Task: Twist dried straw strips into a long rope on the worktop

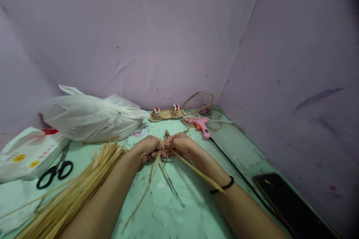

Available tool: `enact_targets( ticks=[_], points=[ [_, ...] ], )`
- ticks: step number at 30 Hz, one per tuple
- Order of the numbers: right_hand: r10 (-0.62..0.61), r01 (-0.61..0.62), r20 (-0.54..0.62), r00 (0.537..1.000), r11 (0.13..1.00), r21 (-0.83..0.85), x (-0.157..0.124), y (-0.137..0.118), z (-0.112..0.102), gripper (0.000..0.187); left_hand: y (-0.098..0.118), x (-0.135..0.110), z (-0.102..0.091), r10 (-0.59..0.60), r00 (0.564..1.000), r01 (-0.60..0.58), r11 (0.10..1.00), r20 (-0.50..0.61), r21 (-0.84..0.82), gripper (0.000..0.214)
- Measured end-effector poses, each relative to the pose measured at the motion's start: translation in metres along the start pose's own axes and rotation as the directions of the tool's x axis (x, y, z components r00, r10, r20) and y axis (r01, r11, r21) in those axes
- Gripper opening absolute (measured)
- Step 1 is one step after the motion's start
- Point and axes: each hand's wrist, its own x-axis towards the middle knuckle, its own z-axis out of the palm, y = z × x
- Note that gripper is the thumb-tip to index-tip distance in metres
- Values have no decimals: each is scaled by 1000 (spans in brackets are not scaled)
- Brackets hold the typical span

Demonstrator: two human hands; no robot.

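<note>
My left hand (151, 148) and my right hand (180, 143) meet over the middle of the green table, both closed on a braid of dried straw (166, 134). Its plaited end pokes up between them, away from me. Loose straw strands (155, 166) fan out from the fingers toward me, one of them passing over my right forearm. The exact grip of the fingertips is too small to make out. Beside my left forearm lies a thick bundle of dried straw (81, 183).
At the left are black-handled scissors (57, 171), a tissue pack (30, 153) and a tied white plastic bag (95, 117). Behind my hands sit a woven straw piece (165, 114) and a pink glue gun (202, 125) with a black cord. A dark phone (291, 201) lies at right.
</note>
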Motion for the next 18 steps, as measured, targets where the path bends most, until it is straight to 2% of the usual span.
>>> enact_targets(
  ticks=[9, 14, 18],
  points=[
    [19, -19, -3, 1000, 999, -31, -8, -4, 0, 18, -1, 0, 2, 64, 996, -61, 997, -60, 57, 15],
    [-46, 41, -52, 998, 996, -82, 0, 5, -3, 15, 3, -6, 3, 71, 997, -65, 991, -42, 121, 15],
    [-45, 44, -29, 999, 999, -30, 6, 10, -5, 9, 11, -13, 6, 91, 989, -67, 980, -119, 190, 14]
  ],
)
